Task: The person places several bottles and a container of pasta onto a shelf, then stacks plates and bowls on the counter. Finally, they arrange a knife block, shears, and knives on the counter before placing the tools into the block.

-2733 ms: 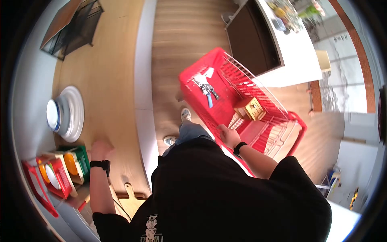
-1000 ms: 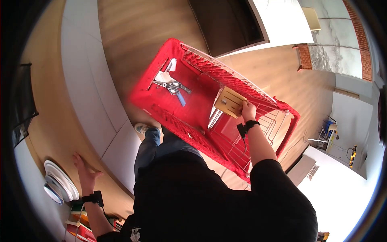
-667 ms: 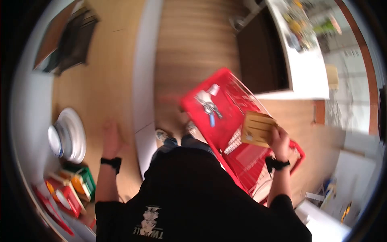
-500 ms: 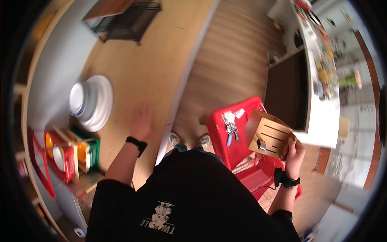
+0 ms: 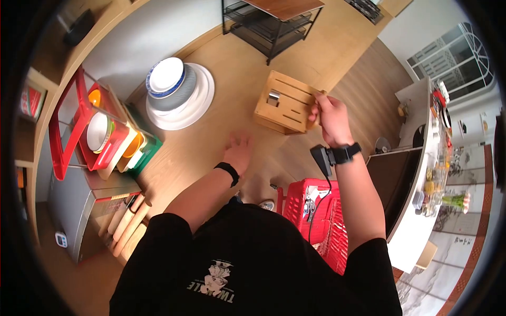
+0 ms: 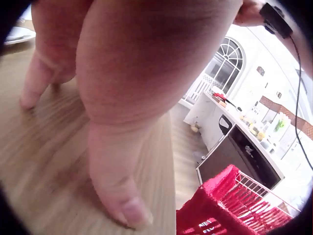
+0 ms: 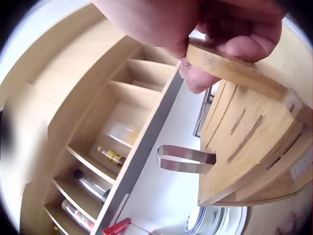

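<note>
My right hand (image 5: 334,120) grips the edge of a slotted wooden knife block (image 5: 287,101), holding it up near the counter's edge. In the right wrist view the fingers (image 7: 239,46) curl round the rim of the block (image 7: 244,142), and a looped metal handle (image 7: 183,159) sticks out of one slot. My left hand (image 5: 238,154) rests on the wooden counter (image 5: 232,100), fingers spread; its thumb (image 6: 117,171) touches the surface in the left wrist view. Stacked plates and bowls (image 5: 182,95) stand beyond the left hand.
A black rack with a wooden top (image 5: 279,8) stands at the counter's back. At left are red and green holders (image 5: 113,137) with bowls, above a grey box (image 5: 79,216) and rolling pins (image 5: 126,221). The red cart (image 5: 311,210) stands beside the counter, near a white-topped island (image 5: 414,226).
The view has swung towards the counter. My right hand has lifted the knife block out of the red cart and carried it over to the counter side. My left hand stays at the counter.
</note>
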The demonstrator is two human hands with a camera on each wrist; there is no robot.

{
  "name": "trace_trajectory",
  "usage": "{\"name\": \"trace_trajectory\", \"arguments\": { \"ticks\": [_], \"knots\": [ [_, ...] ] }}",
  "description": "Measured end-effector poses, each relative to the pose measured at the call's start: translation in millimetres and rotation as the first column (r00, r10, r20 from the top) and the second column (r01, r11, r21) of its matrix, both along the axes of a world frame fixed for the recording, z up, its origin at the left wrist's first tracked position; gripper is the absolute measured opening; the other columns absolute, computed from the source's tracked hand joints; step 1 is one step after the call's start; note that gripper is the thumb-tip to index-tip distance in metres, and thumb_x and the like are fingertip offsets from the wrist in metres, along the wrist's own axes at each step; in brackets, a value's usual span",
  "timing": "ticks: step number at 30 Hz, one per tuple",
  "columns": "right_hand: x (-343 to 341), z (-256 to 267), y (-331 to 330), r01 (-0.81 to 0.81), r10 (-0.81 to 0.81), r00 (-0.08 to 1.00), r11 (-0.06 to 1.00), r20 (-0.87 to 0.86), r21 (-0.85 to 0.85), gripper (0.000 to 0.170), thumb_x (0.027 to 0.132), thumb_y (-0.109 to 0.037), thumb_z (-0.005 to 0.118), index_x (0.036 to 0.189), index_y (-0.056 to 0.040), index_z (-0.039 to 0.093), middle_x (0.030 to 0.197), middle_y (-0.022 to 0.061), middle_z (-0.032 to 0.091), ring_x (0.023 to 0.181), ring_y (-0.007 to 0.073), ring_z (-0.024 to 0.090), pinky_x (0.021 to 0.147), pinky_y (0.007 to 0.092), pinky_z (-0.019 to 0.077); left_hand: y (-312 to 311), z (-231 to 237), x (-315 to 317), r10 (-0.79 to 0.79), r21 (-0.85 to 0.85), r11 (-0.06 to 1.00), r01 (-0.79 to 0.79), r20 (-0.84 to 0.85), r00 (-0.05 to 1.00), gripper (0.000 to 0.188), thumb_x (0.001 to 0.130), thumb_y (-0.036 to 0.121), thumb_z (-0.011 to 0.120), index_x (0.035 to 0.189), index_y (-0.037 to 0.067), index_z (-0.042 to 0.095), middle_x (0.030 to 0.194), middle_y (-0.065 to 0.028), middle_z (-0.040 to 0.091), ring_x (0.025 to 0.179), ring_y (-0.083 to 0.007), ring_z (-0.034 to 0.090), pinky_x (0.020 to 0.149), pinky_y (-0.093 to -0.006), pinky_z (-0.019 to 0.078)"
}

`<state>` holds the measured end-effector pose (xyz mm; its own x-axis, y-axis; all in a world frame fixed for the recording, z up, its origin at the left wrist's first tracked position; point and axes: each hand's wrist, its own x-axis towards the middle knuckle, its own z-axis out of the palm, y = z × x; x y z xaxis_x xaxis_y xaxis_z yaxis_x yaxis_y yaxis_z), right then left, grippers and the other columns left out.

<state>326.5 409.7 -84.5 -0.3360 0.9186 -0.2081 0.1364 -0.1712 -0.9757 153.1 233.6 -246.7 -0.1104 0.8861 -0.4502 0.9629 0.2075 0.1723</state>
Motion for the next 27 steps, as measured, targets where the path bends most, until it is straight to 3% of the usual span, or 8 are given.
{"name": "trace_trajectory", "arguments": {
  "ticks": [5, 7, 11, 13, 16, 22, 24, 27],
  "knots": [
    [-51.7, -2.3, 27.2, -0.221, 0.224, 0.974, 0.973, 0.039, -0.071, 0.032, 0.1, -0.03, 0.064, 0.086, -0.0017, 0.062, 0.071, 0.003, 0.062, 0.056, 0.0126, 0.06, 0.052, 0.0261, 0.0428, -23.3, -40.3, 2.5, 0.13, 0.217, 0.969, -0.115, -0.058, 0.99, 0.079, 0.076, 0.022, 0.083, 0.142, -0.002, 0.048, 0.153, -0.0236, 0.04, 0.137, -0.0486, 0.043, 0.097, -0.0497, 0.0548],
    [-66.0, -2.2, 36.4, -0.364, 0.371, 0.925, 0.927, 0.079, -0.087, 0.038, 0.1, -0.037, 0.066, 0.085, -0.0021, 0.062, 0.072, 0.0028, 0.062, 0.06, 0.013, 0.062, 0.055, 0.0261, 0.0446, -32.3, 18.0, -22.8, 0.109, -0.182, 0.982, -0.057, 0.289, 0.951, 0.054, 0.087, 0.028, 0.073, 0.125, -0.007, 0.058, 0.14, -0.0265, 0.049, 0.127, -0.0427, 0.051, 0.1, -0.0497, 0.0517],
    [-93.5, -9.3, 43.9, -0.45, 0.446, 0.89, 0.893, 0.095, 0.024, 0.041, 0.099, -0.04, 0.067, 0.086, -0.0006, 0.063, 0.073, 0.0037, 0.063, 0.065, 0.0142, 0.065, 0.058, 0.0268, 0.0464, -41.3, 45.6, -65.2, 0.379, -0.083, 0.924, -0.373, 0.328, 0.866, 0.074, 0.085, 0.029, 0.078, 0.143, -0.006, 0.046, 0.148, -0.029, 0.043, 0.135, -0.041, 0.047, 0.11, -0.0458, 0.0449],
    [-100.4, -11.3, 43.4, -0.331, 0.327, 0.943, 0.941, 0.055, 0.072, 0.04, 0.097, -0.038, 0.071, 0.089, 0.0017, 0.066, 0.079, 0.007, 0.067, 0.07, 0.014, 0.066, 0.064, 0.0271, 0.0494, -38.2, 15.1, -88.2, 0.293, 0.438, 0.703, -0.56, 0.54, 0.789, 0.105, 0.078, 0.027, 0.086, 0.157, -0.003, 0.023, 0.158, -0.0242, 0.035, 0.146, -0.0392, 0.036, 0.119, -0.0443, 0.0347],
    [-98.5, -9.3, 35.1, -0.234, 0.222, 0.971, 0.96, 0.09, 0.156, 0.037, 0.094, -0.034, 0.075, 0.093, 0.0032, 0.068, 0.086, 0.009, 0.07, 0.075, 0.014, 0.067, 0.07, 0.0274, 0.0517, -8.0, 13.7, -116.4, 0.062, 0.5, 0.67, -0.548, 0.698, 0.713, 0.133, 0.068, 0.023, 0.094, 0.162, 0.003, 0.003, 0.165, -0.0192, 0.026, 0.153, -0.0339, 0.025, 0.123, -0.0433, 0.0274],
    [-70.0, -24.1, 7.9, 0.077, -0.118, 0.992, 0.854, 0.048, 0.514, 0.04, 0.093, -0.026, 0.075, 0.115, 0.0054, 0.063, 0.111, 0.0162, 0.068, 0.092, 0.0213, 0.065, 0.082, 0.0332, 0.0536, 24.4, 47.9, -123.7, -0.061, 0.352, 0.811, -0.467, 0.845, 0.531, 0.118, 0.06, 0.025, 0.096, 0.154, 0.002, 0.029, 0.158, -0.0182, 0.037, 0.15, -0.0295, 0.032, 0.124, -0.0376, 0.0244],
    [-53.6, -46.1, -10.9, 0.234, -0.312, 0.948, 0.819, 0.065, 0.524, 0.04, 0.095, -0.025, 0.072, 0.117, 0.0054, 0.061, 0.111, 0.0167, 0.067, 0.092, 0.0242, 0.064, 0.083, 0.0351, 0.0536, 23.5, 53.2, -124.2, -0.006, 0.365, 0.792, -0.49, 0.807, 0.59, 0.104, 0.06, 0.025, 0.096, 0.144, 0.002, 0.038, 0.148, -0.0172, 0.046, 0.141, -0.0295, 0.04, 0.119, -0.0375, 0.0304],
    [-32.7, -63.5, -58.8, 0.084, -0.168, 0.969, 0.913, 0.18, 0.398, 0.037, 0.099, -0.026, 0.067, 0.118, 0.005, 0.059, 0.108, 0.0199, 0.069, 0.097, 0.0265, 0.067, 0.085, 0.0376, 0.0533, 11.4, 59.7, -108.8, 0.072, 0.438, 0.7, -0.564, 0.743, 0.666, 0.077, 0.062, 0.026, 0.096, 0.12, 0.001, 0.051, 0.12, -0.0158, 0.06, 0.116, -0.0302, 0.055, 0.105, -0.0389, 0.0405]
  ]
}}
